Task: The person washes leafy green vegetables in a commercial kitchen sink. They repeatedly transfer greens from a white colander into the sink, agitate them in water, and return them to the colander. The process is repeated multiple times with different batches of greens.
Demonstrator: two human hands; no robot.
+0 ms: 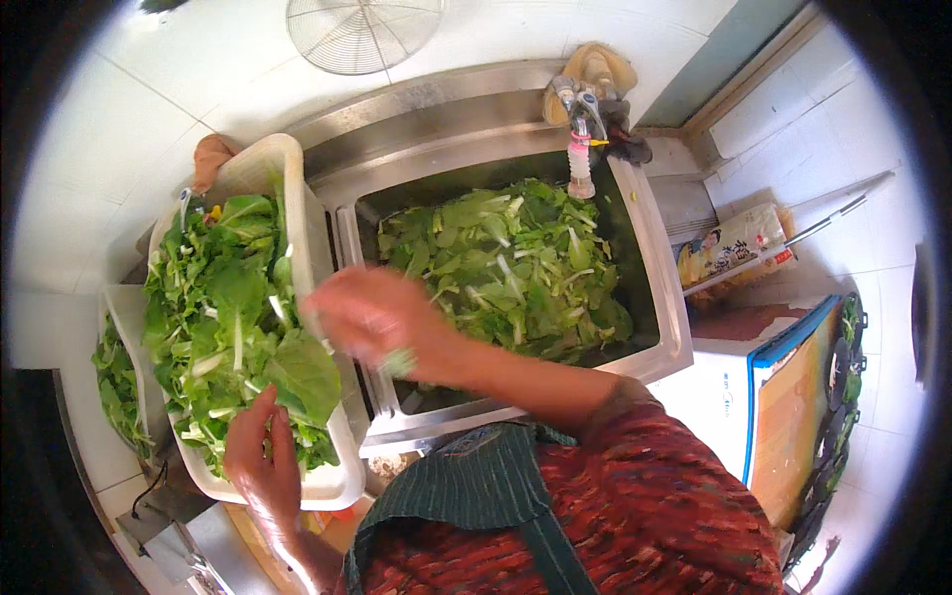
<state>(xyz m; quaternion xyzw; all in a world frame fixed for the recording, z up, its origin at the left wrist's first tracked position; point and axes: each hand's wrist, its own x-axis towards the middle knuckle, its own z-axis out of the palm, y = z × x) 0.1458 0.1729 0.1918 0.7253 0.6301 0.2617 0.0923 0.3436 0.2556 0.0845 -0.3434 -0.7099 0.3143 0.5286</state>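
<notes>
My left hand (264,446) is over the near end of a white plastic tub (294,186) heaped with leafy greens (238,297), its fingers touching the leaves. Whether they pinch a leaf is not clear. Blurred by motion, my right hand (372,316) hangs above the gap between the tub and a stainless steel sink (673,320). A bit of green shows beside its wrist; its grip cannot be made out. Cut greens (513,260) float in water in the sink.
A faucet with a flexible nozzle (580,163) reaches over the sink's far right corner. Left of the tub stands another white container (130,349) of greens. A plastic package (736,245) and a white box with blue edging (751,387) are on the right. A round wire guard (364,30) is at the wall.
</notes>
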